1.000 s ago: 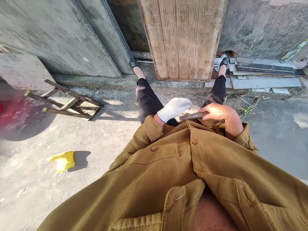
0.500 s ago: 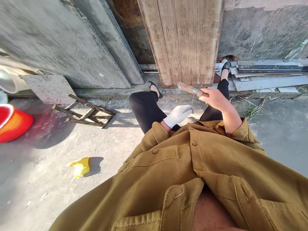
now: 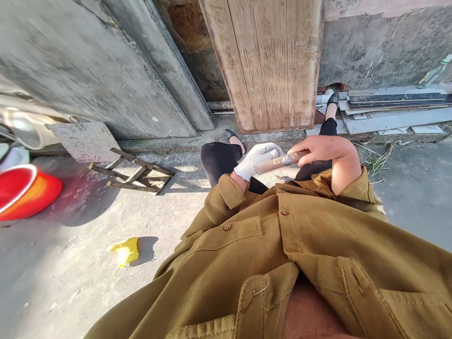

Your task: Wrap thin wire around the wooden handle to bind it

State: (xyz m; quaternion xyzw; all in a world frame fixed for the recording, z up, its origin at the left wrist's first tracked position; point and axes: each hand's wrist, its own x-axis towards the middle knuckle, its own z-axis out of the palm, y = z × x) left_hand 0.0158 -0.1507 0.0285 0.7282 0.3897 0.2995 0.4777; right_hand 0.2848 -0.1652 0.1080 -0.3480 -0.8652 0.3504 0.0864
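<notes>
My right hand, bare, is closed round the right end of a brown wooden stick, which is held almost level above my lap. Silvery thin wire is wound in a band about the stick's middle. My left hand, in a white knit glove, has its fingers curled right up at the stick's left part. The wire's free length does not show now, as the gloved fingers hide it. The stick's left end is blurred.
A small wooden stool frame lies on the concrete at left, with a red basin beyond it. A yellow object is nearer me. A plank panel leans ahead; stacked boards and a bottle are at right.
The stick has swung down and left to lie nearly level. My gloved left hand has risen to it from below, where a thin taut wire ran between them. The view has shifted slightly.
</notes>
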